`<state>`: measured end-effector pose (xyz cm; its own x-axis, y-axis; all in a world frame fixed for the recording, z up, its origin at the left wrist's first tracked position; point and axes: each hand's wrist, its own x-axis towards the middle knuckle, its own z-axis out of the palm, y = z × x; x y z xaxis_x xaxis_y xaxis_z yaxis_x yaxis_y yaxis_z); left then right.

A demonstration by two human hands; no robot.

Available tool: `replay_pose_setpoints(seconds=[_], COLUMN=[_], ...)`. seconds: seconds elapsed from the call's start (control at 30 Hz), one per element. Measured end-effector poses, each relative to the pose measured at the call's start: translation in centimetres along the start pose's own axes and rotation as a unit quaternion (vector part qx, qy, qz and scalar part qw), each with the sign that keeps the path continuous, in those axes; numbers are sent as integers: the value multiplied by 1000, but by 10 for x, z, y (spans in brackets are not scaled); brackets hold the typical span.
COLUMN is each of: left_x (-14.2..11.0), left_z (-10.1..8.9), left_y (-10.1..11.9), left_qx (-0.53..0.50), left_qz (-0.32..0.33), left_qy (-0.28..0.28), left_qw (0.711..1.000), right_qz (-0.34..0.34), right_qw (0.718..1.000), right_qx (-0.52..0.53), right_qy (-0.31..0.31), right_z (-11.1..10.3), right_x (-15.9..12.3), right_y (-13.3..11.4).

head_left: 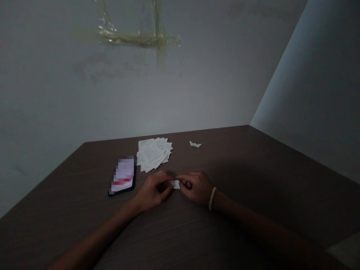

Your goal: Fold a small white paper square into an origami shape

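Observation:
My left hand [155, 192] and my right hand [195, 187] meet at the middle of a dark wooden table [253, 176]. Between their fingertips they pinch a small white piece of paper [176, 184], which lies low over the tabletop. Both hands have their fingers curled in on the paper. A pale bead bracelet [212, 198] circles my right wrist. A fanned stack of white printed paper slips [154, 153] lies just beyond my hands. A small folded white paper shape [195, 144] sits further back to the right.
A phone [123, 175] with a lit screen lies flat to the left of my left hand. The table stands in a corner between two grey walls, and strips of old clear tape [135, 37] stick to the back wall.

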<state>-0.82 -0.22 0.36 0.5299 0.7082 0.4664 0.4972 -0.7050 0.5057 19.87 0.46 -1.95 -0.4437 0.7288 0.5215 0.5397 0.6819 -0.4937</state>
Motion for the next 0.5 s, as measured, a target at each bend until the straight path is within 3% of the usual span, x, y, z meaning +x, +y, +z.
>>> replay_pose_setpoints(seconds=[0.2, 0.5], left_x=[-5, -4], left_z=[4, 5], left_y=[-2, -1], left_qx=[57, 101], left_qz=[58, 56], left_qy=[0, 6], left_qw=[997, 993], right_qz=[19, 20], right_qw=[1000, 1000], right_qx=[-11, -3], right_qy=[-6, -7], right_z=[0, 1], right_x=[1, 1], right_y=[-3, -3])
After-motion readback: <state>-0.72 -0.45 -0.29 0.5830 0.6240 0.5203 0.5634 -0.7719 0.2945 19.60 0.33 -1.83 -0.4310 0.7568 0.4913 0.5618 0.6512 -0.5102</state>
